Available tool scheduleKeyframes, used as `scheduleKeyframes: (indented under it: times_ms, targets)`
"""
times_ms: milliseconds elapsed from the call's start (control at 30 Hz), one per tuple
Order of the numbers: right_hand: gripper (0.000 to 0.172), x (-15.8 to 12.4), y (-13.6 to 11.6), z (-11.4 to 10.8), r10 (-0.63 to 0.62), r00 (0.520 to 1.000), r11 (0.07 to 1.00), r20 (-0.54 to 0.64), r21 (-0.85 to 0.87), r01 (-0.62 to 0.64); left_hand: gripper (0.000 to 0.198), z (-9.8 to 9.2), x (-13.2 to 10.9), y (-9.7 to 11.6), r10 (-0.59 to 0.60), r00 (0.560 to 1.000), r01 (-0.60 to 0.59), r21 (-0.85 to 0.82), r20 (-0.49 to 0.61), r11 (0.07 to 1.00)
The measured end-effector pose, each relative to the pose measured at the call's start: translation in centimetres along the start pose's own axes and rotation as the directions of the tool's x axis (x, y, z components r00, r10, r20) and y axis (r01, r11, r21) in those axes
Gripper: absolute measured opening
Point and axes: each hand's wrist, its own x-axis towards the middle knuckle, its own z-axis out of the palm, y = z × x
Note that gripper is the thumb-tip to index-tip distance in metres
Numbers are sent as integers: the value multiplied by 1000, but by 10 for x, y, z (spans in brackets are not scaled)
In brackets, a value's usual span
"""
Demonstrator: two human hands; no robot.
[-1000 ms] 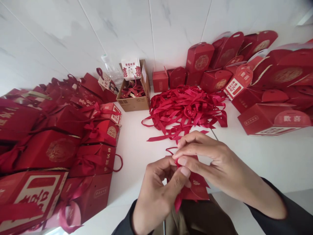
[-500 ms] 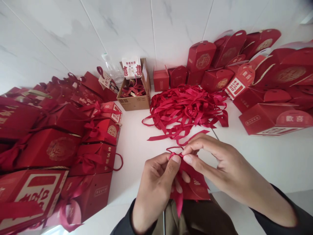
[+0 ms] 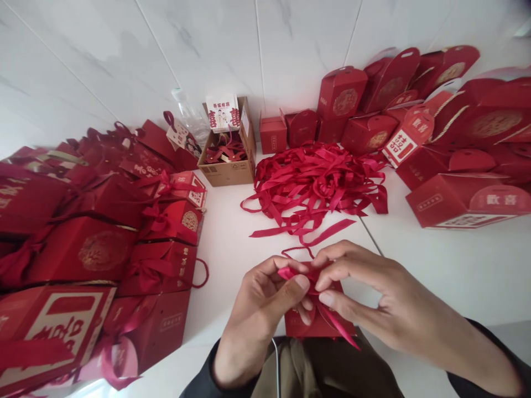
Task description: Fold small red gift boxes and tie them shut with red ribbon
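"Where is the box at the centre of things?"

"The red gift box [image 3: 301,330], of smooth thin card, is at five o'clock from the middle of the view. A twisted cord loop [image 3: 290,253] pokes past its far edge."

"What is being held?"

"The left hand [image 3: 258,309] pinches a shiny, soft red ribbon [image 3: 287,273] between thumb and finger. The right hand [image 3: 375,298] has bent fingertips at the same ribbon; whether they grip it, I cannot tell. One narrow tail slants down towards four o'clock."

"And around the gift box?"

"White worktop [image 3: 226,232] shows at ten o'clock, as far as the square-cornered stacked boxes [image 3: 105,249] at nine to ten. More of it shows at three, below the boxes with rounded flaps [image 3: 440,193] at two. At twelve lies a tangled heap of ribbons [image 3: 319,177], its nearest strip just beside the cord loop."

"Any containers?"

"At eleven, an open brown cardboard box [image 3: 230,175] holds small red pieces [image 3: 226,152], too jumbled to name. A white card [image 3: 223,113] with red lettering stands upright at its back. A clear bottle [image 3: 185,116] is just beside it, towards ten. What the gift boxes hold is hidden."
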Motion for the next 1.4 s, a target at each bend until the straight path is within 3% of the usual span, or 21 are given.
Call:
scheduleKeyframes:
  times_ms: [100,200,300,600,900,1000,1167,1267,1400]
  targets:
    - [6,0,-2,-1,69,997,995,23,70,-71,31,1,0,-1,7,1000,-7,10,-27,1000]
    - [25,-2,-1,1,184,982,979,49,83,-188,32,2,0,0,7,999,-5,35,-41,999]
    - [36,-1,1,4,216,974,975,67,35,-219,30,2,-1,1,9,999,-4,128,-38,992]
    - [29,4,1,5,247,967,963,61,96,-252,16,8,-3,0,213,973,-148,470,-89,870]
    - [11,8,-1,2,195,976,979,99,41,-200,20,11,-8,-3,310,948,-210,602,-67,770]
    - [12,8,-1,3,225,968,972,109,46,-231,26,11,-8,-9,431,900,-230,770,-65,596]
    - [12,6,0,3,256,957,962,138,61,-266,34,14,-5,-20,680,728,-323,916,80,238]
    - [16,4,1,3,274,951,959,142,31,-281,32,14,-5,-24,733,669,-336,930,124,149]
    - [18,4,0,2,264,949,960,172,52,-277,31,15,-5,-30,771,621,-330,939,142,93]
